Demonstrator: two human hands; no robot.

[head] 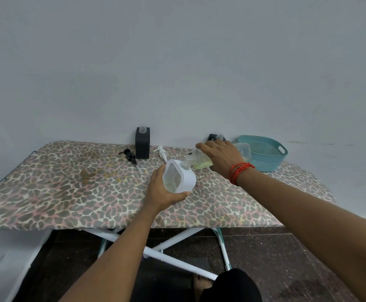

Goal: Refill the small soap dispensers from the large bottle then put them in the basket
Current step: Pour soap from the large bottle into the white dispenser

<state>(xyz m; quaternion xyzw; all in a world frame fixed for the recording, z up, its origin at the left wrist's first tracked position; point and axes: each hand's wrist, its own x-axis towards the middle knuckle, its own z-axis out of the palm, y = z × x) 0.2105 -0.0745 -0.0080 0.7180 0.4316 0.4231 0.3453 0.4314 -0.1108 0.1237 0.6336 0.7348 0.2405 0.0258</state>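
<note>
The right hand (222,156), fingers grasping the clear large bottle (201,160), is pouring into the white small dispenser (178,177) the left hand (162,188) is gripping; misaligned necks risk spilling soap.

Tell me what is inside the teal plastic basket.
The visible part of the teal plastic basket shows only its perforated wall. The right hand and the clear large bottle cover its left part, so that stays unknown.

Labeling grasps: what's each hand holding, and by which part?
Left hand holds the white dispenser by its lower body, tilted. Right hand grips the large bottle around its middle, neck at the dispenser's opening.
</note>
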